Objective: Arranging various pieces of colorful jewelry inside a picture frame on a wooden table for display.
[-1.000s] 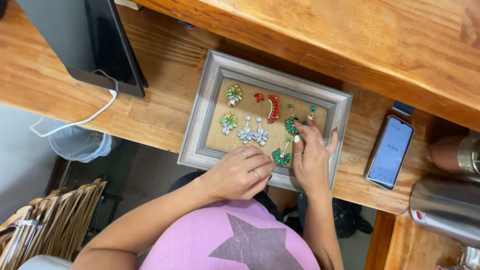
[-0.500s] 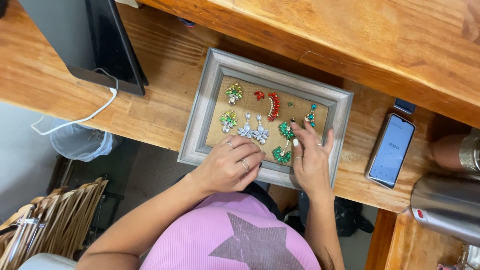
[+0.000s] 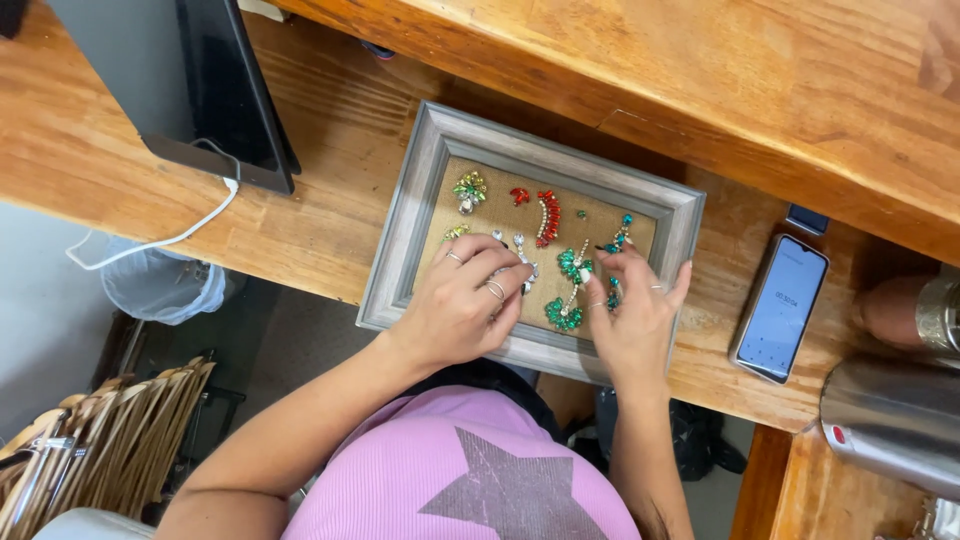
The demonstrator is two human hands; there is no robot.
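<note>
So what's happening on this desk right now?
A person in a pink top works over a grey picture frame lying flat on a wooden desk. Jewelled brooches are laid out on its tan backing. The left hand rests over the silver pieces, and the right hand touches the green brooch. A red curved brooch lies untouched further up. A phone sits to the right of the frame.

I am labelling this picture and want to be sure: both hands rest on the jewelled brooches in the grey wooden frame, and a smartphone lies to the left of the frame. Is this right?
Not quite. In the head view the black smartphone with a lit screen lies to the right of the grey wooden picture frame, not the left. The left hand and right hand do rest on the jewelled brooches.
</note>
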